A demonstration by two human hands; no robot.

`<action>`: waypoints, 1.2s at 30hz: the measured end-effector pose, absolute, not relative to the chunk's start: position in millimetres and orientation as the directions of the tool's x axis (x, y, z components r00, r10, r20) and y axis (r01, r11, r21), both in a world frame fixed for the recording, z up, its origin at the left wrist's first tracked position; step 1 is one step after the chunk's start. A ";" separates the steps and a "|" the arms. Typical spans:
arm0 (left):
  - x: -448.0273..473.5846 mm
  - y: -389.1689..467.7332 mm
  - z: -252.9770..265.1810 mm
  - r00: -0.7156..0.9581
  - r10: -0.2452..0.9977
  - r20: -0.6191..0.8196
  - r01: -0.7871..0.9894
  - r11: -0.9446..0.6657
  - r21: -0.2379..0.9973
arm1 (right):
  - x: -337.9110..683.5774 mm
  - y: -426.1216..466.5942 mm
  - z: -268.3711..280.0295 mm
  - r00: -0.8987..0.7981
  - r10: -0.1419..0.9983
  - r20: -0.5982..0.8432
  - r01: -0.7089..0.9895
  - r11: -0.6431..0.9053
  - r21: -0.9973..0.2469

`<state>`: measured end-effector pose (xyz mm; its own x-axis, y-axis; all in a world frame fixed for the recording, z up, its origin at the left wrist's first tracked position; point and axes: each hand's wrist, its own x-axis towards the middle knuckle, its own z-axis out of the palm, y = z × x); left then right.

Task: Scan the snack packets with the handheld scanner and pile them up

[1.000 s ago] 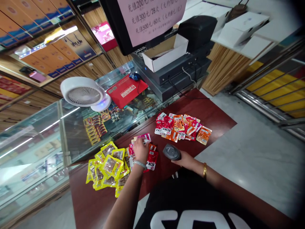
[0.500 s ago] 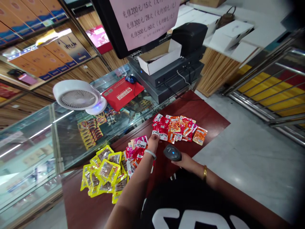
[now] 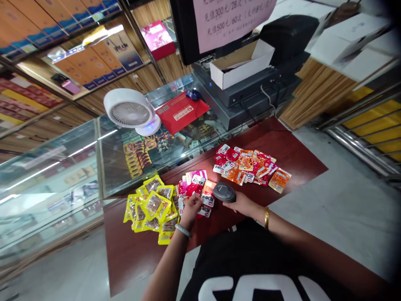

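Observation:
My left hand [image 3: 191, 207], a pale bangle on its wrist, has its fingers pinched at the lower edge of a red snack packet [image 3: 190, 188] in the middle pile. My right hand [image 3: 243, 204] is wrapped around a dark handheld barcode scanner [image 3: 224, 192], whose head points left. Just left of the scanner, an orange-and-white snack packet [image 3: 209, 188] is brightly lit. Yellow snack packets [image 3: 154, 205] are heaped left of my left hand. Beyond the scanner, to the right, lies another pile of red and orange packets [image 3: 247, 165].
The packets lie on a dark red tabletop [image 3: 125, 259] against a glass display counter [image 3: 109, 167]. A white fan [image 3: 128, 109], a red folder [image 3: 181, 113] and a mouse [image 3: 193, 95] sit on the glass. Behind are a cash drawer [image 3: 241, 102], a white open box [image 3: 241, 67] and a monitor [image 3: 184, 33].
My left hand has moved from the right-hand pile back to the middle pile. The scanner has shifted left towards the middle pile, and its blue light no longer shows. The view has turned left.

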<state>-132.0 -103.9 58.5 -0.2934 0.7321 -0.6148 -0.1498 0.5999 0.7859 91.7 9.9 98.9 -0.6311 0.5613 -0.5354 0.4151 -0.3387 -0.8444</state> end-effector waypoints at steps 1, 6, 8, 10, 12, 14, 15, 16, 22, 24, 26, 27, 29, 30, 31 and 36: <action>-136.1 -109.4 59.5 -0.295 0.733 -0.613 -0.136 0.603 0.786 | 87.9 8.8 101.6 -0.639 0.548 -0.539 0.419 -0.341 -0.842; -160.0 -129.7 75.7 -0.534 0.668 -0.518 0.176 0.687 0.705 | 83.8 4.6 114.1 -0.689 0.529 -0.495 0.366 -0.336 -0.868; -166.8 -126.9 84.9 -0.697 0.652 -0.299 0.410 0.705 0.579 | 88.6 4.0 113.6 -0.695 0.550 -0.463 0.329 -0.329 -0.885; -167.0 -111.2 90.8 -0.719 0.689 -0.092 0.575 0.663 0.479 | 95.6 3.6 108.7 -0.678 0.576 -0.457 0.308 -0.342 -0.888; -158.6 -81.4 90.0 -0.640 0.767 -0.034 0.665 0.577 0.474 | 103.3 3.1 101.2 -0.651 0.597 -0.469 0.296 -0.370 -0.881; -142.8 -41.7 82.2 -0.553 0.831 -0.068 0.697 0.505 0.509 | 111.1 2.2 94.1 -0.621 0.614 -0.487 0.297 -0.390 -0.871; -133.4 -20.5 76.5 -0.511 0.853 -0.106 0.701 0.484 0.524 | 114.9 1.6 91.2 -0.607 0.622 -0.495 0.303 -0.395 -0.867; -123.8 0.3 70.1 -0.474 0.867 -0.153 0.702 0.477 0.528 | 118.5 0.9 89.0 -0.592 0.630 -0.503 0.310 -0.398 -0.863; -92.3 79.2 40.2 -0.390 0.817 -0.425 0.743 0.552 0.379 | 134.4 -4.1 81.3 -0.519 0.673 -0.527 0.331 -0.411 -0.850; -93.7 83.3 36.7 -0.391 0.795 -0.464 0.732 0.574 0.367 | 136.1 -4.5 78.6 -0.510 0.681 -0.525 0.325 -0.413 -0.851; -98.0 77.5 36.0 -0.395 0.772 -0.497 0.695 0.605 0.388 | 136.0 -3.7 76.6 -0.507 0.686 -0.521 0.315 -0.415 -0.853; -100.7 71.2 36.4 -0.400 0.764 -0.506 0.670 0.621 0.408 | 135.3 -2.8 76.2 -0.508 0.687 -0.519 0.310 -0.416 -0.855; -106.5 53.0 38.5 -0.414 0.753 -0.511 0.615 0.645 0.453 | 133.0 -0.1 76.9 -0.513 0.687 -0.514 0.302 -0.416 -0.858; -109.5 41.8 40.0 -0.423 0.747 -0.513 0.582 0.658 0.478 | 131.5 1.6 78.0 -0.516 0.686 -0.513 0.301 -0.415 -0.858; -112.5 29.7 41.7 -0.431 0.738 -0.519 0.541 0.672 0.506 | 129.7 3.3 79.3 -0.520 0.683 -0.512 0.302 -0.414 -0.859; -122.5 -27.7 50.5 -0.436 0.729 -0.528 0.446 0.684 0.577 | 117.7 9.5 85.2 -0.561 0.647 -0.515 0.328 -0.398 -0.857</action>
